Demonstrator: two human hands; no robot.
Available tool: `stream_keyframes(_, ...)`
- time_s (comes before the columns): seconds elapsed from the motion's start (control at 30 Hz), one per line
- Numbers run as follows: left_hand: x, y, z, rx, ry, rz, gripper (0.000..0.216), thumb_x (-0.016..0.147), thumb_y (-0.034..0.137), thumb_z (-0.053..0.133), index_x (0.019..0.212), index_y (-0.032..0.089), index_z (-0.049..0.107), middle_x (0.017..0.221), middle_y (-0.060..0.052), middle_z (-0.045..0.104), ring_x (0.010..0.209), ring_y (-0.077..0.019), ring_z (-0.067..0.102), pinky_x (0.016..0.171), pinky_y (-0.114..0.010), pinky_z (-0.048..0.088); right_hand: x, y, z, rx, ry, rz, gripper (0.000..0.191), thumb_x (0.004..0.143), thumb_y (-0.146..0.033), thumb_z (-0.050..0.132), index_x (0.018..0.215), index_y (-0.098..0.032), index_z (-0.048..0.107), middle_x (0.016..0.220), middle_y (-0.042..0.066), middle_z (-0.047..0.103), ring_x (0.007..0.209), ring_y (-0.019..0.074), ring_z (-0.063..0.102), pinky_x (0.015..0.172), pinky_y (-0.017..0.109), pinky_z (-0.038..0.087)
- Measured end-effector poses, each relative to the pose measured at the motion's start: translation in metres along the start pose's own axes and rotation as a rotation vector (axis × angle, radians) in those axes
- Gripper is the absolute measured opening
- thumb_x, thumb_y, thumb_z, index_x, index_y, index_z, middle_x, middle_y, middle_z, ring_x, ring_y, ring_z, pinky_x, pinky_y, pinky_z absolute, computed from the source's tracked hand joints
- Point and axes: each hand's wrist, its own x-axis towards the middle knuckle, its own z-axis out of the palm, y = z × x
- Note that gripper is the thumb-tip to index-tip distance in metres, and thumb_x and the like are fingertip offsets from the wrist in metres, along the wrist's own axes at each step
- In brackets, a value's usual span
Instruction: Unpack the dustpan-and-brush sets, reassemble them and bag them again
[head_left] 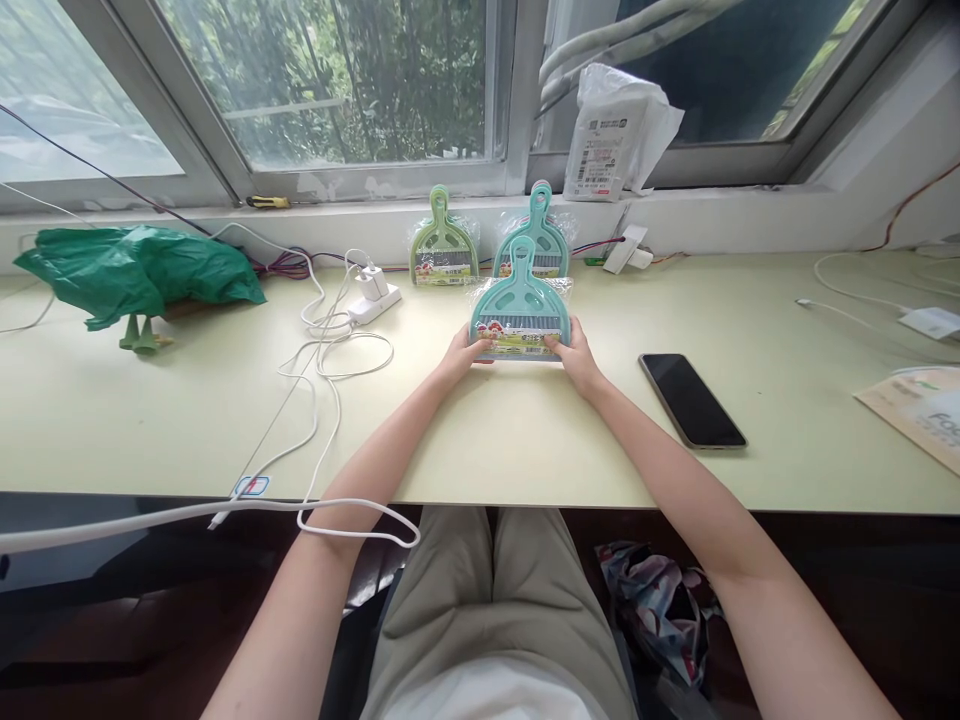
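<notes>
Between my two hands a teal dustpan and brush set [520, 295] stands upright in a clear plastic wrapper, its handle pointing up and its brush bristles showing behind a printed label. My left hand [466, 352] grips its lower left corner, thumb on the front. On the lower right corner, my right hand [576, 355] holds in the same way; the fingers behind are hidden. Just behind it, another wrapped teal set [541, 215] leans on the wall, partly covered by the held one. A wrapped green set [441, 238] leans there too, farther left.
A black phone [693, 400] lies to the right. On the left are a white power adapter [370, 283], tangled white cables [322, 370] and a green plastic bag [142, 270]. A white package [611, 140] stands on the sill. One cable loop hangs over my left forearm.
</notes>
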Motion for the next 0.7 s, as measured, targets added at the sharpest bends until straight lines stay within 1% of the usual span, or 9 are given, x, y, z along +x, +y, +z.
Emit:
stream_keyframes(0.13, 0.001, 0.001, -0.001, -0.052, 0.033, -0.042, 0.046, 0.078, 0.032, 0.062, 0.120, 0.020, 0.051, 0.122, -0.009, 0.062, 0.103, -0.0236, 0.064, 0.077, -0.036, 0.059, 0.000, -0.002, 0.000, 0.026, -0.014, -0.004, 0.055, 0.076, -0.053, 0.068, 0.122, -0.029, 0.048, 0.117, 0.005, 0.065, 0.107, 0.0227, 0.062, 0.098, 0.044, 0.051)
stream_keyframes(0.27, 0.000, 0.002, -0.001, -0.079, 0.047, -0.032, 0.051, 0.077, 0.036, 0.065, 0.125, 0.025, 0.049, 0.124, -0.006, 0.062, 0.107, -0.0239, 0.062, 0.078, -0.035, 0.059, -0.002, -0.007, 0.000, 0.061, -0.033, -0.032, 0.058, 0.077, -0.052, 0.068, 0.126, -0.031, 0.047, 0.117, 0.003, 0.066, 0.105, 0.0214, 0.063, 0.096, 0.044, 0.052)
stream_keyframes(0.37, 0.000, 0.002, -0.002, -0.074, 0.050, -0.017, 0.052, 0.076, 0.038, 0.066, 0.123, 0.024, 0.050, 0.122, -0.007, 0.062, 0.107, -0.0255, 0.062, 0.076, -0.036, 0.058, -0.003, -0.009, -0.002, 0.080, -0.034, -0.021, 0.058, 0.074, -0.052, 0.072, 0.122, -0.029, 0.050, 0.103, 0.002, 0.070, 0.094, 0.0207, 0.066, 0.090, 0.041, 0.054)
stream_keyframes(0.47, 0.002, -0.001, -0.003, -0.071, 0.060, -0.007, 0.052, 0.073, 0.040, 0.069, 0.119, 0.022, 0.052, 0.116, -0.007, 0.065, 0.102, -0.0252, 0.064, 0.074, -0.035, 0.057, 0.000, -0.009, -0.004, 0.092, -0.027, 0.000, 0.059, 0.067, -0.051, 0.079, 0.115, -0.027, 0.054, 0.086, -0.001, 0.071, 0.079, 0.0195, 0.066, 0.081, 0.038, 0.056)
stream_keyframes(0.57, 0.005, -0.004, -0.003, -0.069, 0.089, 0.079, 0.050, 0.071, 0.039, 0.071, 0.114, 0.020, 0.056, 0.109, -0.006, 0.068, 0.101, -0.0240, 0.064, 0.082, -0.035, 0.054, 0.002, -0.008, -0.006, 0.098, -0.015, 0.000, 0.060, 0.061, -0.048, 0.083, 0.110, -0.025, 0.056, 0.082, -0.001, 0.071, 0.074, 0.0186, 0.066, 0.075, 0.036, 0.055)
stream_keyframes(0.63, 0.006, -0.006, -0.003, -0.060, 0.099, 0.144, 0.046, 0.070, 0.039, 0.073, 0.109, 0.018, 0.060, 0.106, -0.006, 0.069, 0.104, -0.0242, 0.063, 0.090, -0.036, 0.051, 0.002, -0.008, -0.006, 0.070, 0.007, -0.008, 0.060, 0.062, -0.047, 0.083, 0.111, -0.024, 0.057, 0.082, -0.001, 0.071, 0.074, 0.0182, 0.065, 0.074, 0.035, 0.055)
stream_keyframes(0.7, 0.006, -0.007, -0.003, -0.069, 0.074, 0.147, 0.045, 0.069, 0.042, 0.073, 0.105, 0.017, 0.062, 0.104, -0.006, 0.070, 0.104, -0.0250, 0.063, 0.093, -0.037, 0.049, 0.002, -0.010, -0.006, 0.005, 0.055, -0.024, 0.061, 0.064, -0.048, 0.081, 0.114, -0.023, 0.057, 0.084, 0.000, 0.071, 0.074, 0.0183, 0.064, 0.074, 0.036, 0.054)
